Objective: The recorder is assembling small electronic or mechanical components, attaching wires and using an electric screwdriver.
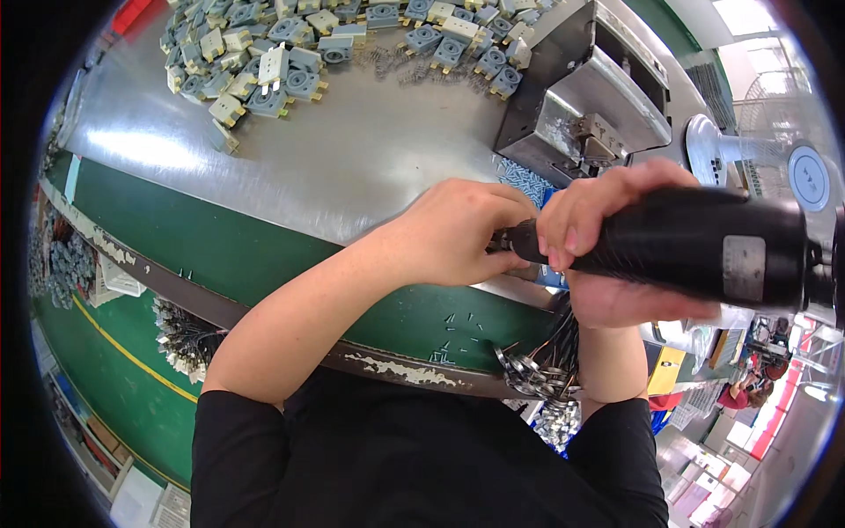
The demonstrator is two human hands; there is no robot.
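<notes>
My right hand (585,216) is wrapped around a thick black power screwdriver (687,242), which lies almost level and points left. At its nose, my left hand (458,231) is closed, thumb and fingers pinched around something I cannot make out. The fingers and the driver's tip hide that piece. Just beyond the hands, a heap of small silvery screws (525,180) lies beside a metal box-shaped fixture (563,97). Part of a blue tray or box (552,280) shows under the driver.
Grey and white plastic switch-like parts (290,53) with brass tabs are piled on the steel tabletop (352,132), near loose springs (405,66). Several screws (444,352) are scattered on the green mat (396,321). Cables with metal ends (537,378) hang at the near edge.
</notes>
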